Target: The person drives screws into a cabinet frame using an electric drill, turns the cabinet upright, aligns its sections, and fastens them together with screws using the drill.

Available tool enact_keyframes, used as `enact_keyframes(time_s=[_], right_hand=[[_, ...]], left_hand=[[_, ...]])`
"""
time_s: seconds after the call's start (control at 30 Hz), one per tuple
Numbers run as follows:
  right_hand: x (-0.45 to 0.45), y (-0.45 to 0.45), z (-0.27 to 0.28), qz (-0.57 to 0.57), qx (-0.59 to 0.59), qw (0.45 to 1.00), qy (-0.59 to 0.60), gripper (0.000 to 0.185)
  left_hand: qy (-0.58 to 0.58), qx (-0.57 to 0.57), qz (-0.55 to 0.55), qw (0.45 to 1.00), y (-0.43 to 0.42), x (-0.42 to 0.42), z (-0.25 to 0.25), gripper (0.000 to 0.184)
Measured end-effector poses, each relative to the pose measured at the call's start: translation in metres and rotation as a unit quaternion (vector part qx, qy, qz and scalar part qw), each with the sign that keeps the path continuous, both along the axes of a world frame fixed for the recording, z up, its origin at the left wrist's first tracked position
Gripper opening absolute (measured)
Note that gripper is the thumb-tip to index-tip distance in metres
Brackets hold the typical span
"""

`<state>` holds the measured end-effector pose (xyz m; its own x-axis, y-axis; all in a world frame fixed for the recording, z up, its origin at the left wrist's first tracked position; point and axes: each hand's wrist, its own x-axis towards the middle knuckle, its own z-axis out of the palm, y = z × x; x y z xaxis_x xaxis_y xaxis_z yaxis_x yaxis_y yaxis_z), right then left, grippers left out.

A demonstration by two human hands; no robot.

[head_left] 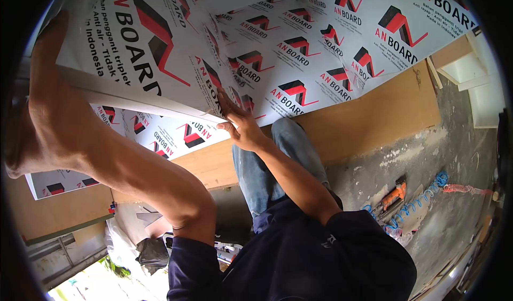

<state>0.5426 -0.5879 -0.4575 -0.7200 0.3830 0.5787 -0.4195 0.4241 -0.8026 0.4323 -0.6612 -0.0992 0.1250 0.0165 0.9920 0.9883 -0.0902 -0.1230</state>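
Note:
A white panel, printed with red and black "AN BOARD" logos and wrapped in clear film, stands on edge over more printed board. At the far left, my left hand grips its outer side. One long digit stretches up along the panel, while the other fingers are curled and partly lost in the dark image border. My right hand holds the panel's near lower corner, thumb at the edge and fingers against the side. Behind that corner lies a larger printed board surface, joined to an upright printed side.
The boards rest on a brown wooden top in front of my knees. On the grey concrete floor at right lie an orange air tool and a coiled blue hose. White box frames stand at upper right; a black bag sits lower left.

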Motion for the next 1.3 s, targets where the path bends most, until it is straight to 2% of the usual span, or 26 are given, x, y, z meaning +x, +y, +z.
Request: enact_keyframes(time_s=[0.07,0.1,0.13,0.2,0.3,0.33,0.4,0.47,0.57,0.6,0.67,0.73,0.8,0.83,0.87,0.93,1.0,1.07,1.1,1.17,1.2,1.27,1.3], right_hand=[[-0.001,-0.004,0.000,-0.058,0.048,0.997,-0.001,0.060],[0.001,0.002,-0.001,-0.024,0.029,0.999,0.006,0.054],[0.001,0.003,-0.001,-0.028,0.028,0.999,0.005,0.054],[0.001,0.005,0.003,0.012,-0.020,1.000,-0.004,0.065],[0.002,-0.004,-0.002,-0.032,-0.059,0.998,0.003,0.059],[0.001,-0.010,-0.006,-0.050,-0.076,0.996,0.009,0.058],[0.003,-0.006,-0.005,-0.009,-0.121,0.993,0.010,0.058],[0.004,-0.003,0.001,-0.012,-0.115,0.993,0.017,0.055],[0.005,-0.009,0.004,-0.055,-0.082,0.995,-0.007,0.054],[0.008,-0.007,0.019,-0.065,-0.058,0.996,0.002,0.050],[0.016,0.007,0.056,-0.100,0.085,0.991,0.007,0.036],[0.019,0.013,0.097,-0.101,0.043,0.988,0.110,0.024],[0.023,0.020,0.145,-0.176,0.069,0.960,0.205,0.014],[0.026,0.025,0.170,-0.199,0.095,0.941,0.257,0.013],[0.029,0.029,0.194,-0.221,0.120,0.917,0.309,0.013],[0.034,0.032,0.232,-0.245,0.157,0.887,0.359,0.015],[0.040,0.031,0.267,-0.298,0.227,0.855,0.360,0.024],[0.035,0.035,0.295,-0.333,0.284,0.823,0.363,0.029],[0.033,0.036,0.306,-0.348,0.304,0.812,0.357,0.030],[0.030,0.036,0.330,-0.355,0.336,0.805,0.335,0.032],[0.021,0.041,0.335,-0.356,0.354,0.796,0.337,0.031],[-0.002,0.054,0.345,-0.353,0.376,0.775,0.366,0.032],[-0.007,0.057,0.345,-0.353,0.386,0.769,0.368,0.031]], left_hand=[[-0.026,-0.001,-0.060,0.998,-0.001,-0.002,0.000,0.027],[-0.028,-0.005,-0.001,1.000,-0.005,0.000,0.002,0.027],[-0.054,-0.002,-0.003,0.999,-0.005,0.000,0.001,0.027],[-0.106,0.004,-0.007,0.994,-0.002,0.003,-0.001,0.027],[-0.014,-0.026,0.059,0.998,-0.004,0.007,-0.002,0.025],[-0.163,-0.033,0.043,0.985,-0.001,0.014,-0.011,0.024],[-0.167,0.036,0.099,0.980,0.006,0.027,-0.004,0.020],[-0.138,0.069,0.096,0.983,0.006,0.029,-0.009,0.024],[-0.080,0.018,0.222,0.972,-0.009,0.025,-0.009,0.031],[-0.053,-0.007,0.258,0.965,-0.012,0.025,-0.007,0.033],[-0.050,0.012,0.266,0.963,-0.009,0.026,-0.005,0.031],[-0.042,-0.098,0.317,0.942,-0.024,0.040,0.004,0.040],[-0.065,-0.166,0.230,0.957,-0.039,0.043,0.021,0.043],[-0.096,-0.212,0.171,0.957,-0.051,0.041,0.032,0.047],[-0.093,-0.200,0.176,0.959,-0.057,0.037,0.043,0.047],[-0.262,-0.274,0.051,0.924,-0.062,0.019,0.070,0.053],[-0.192,-0.398,0.134,0.887,-0.060,-0.012,0.098,0.059],[-0.164,-0.422,0.061,0.890,-0.051,-0.035,0.100,0.065],[-0.166,-0.421,0.061,0.890,-0.050,-0.029,0.097,0.065],[-0.250,-0.471,0.064,0.844,-0.047,-0.011,0.087,0.071],[-0.232,-0.490,0.142,0.828,-0.049,0.007,0.087,0.072],[-0.171,-0.451,0.123,0.867,-0.053,0.023,0.070,0.076],[-0.172,-0.454,0.119,0.866,-0.054,0.024,0.059,0.076]])
